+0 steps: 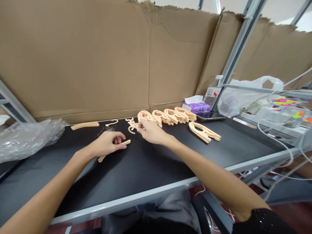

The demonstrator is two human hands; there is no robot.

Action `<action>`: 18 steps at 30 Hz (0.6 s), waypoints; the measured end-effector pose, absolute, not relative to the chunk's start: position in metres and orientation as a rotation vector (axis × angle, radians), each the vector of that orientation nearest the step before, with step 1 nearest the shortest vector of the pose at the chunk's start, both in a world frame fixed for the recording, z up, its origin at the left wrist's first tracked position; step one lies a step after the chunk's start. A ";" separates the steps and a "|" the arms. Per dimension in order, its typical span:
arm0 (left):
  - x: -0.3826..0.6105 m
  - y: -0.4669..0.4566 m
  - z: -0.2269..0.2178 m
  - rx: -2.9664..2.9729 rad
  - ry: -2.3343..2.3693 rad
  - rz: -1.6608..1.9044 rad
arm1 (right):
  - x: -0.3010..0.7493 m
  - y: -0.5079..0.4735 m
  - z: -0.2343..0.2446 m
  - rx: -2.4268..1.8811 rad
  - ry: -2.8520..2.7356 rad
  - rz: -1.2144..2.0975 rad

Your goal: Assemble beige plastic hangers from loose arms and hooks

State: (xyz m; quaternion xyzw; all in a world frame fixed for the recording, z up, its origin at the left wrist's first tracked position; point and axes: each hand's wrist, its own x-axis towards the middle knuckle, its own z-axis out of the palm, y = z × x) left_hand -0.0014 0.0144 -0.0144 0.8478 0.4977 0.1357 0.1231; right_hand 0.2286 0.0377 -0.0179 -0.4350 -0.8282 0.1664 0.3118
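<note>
My left hand (109, 143) is closed around a beige hanger arm (126, 142), a flat curved strip with a hole near its end, held low over the black tabletop. My right hand (151, 131) has its fingertips pinched together at a small heap of beige hooks (131, 122); whether a piece is between them is hidden. One more hook (112, 123) lies to the left, beside a scatter of tiny metallic-looking bits (107, 130). Farther left rests a stack of curved hanger arms (84, 125).
Several piles of folded beige hangers (170, 116) line the back, with another pile (204, 131) nearer on the right. Behind stand a purple tissue pack (198, 106), a bottle (213, 92) and a dark tablet (211, 116). Bubble wrap (29, 136) lies left; cardboard (97, 58) walls the rear.
</note>
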 end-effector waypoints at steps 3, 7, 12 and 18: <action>-0.001 0.014 -0.012 2.385 1.458 0.372 | 0.224 0.038 -0.017 -1.009 -2.023 0.649; 0.001 0.012 -0.009 2.390 1.412 0.332 | 0.214 0.036 -0.016 -0.933 -1.807 0.941; 0.001 0.011 -0.007 2.516 1.402 0.309 | 0.206 0.034 -0.021 -0.914 -1.623 1.293; 0.005 0.007 -0.008 2.635 1.417 0.300 | 0.202 0.032 -0.024 -1.000 -1.583 1.328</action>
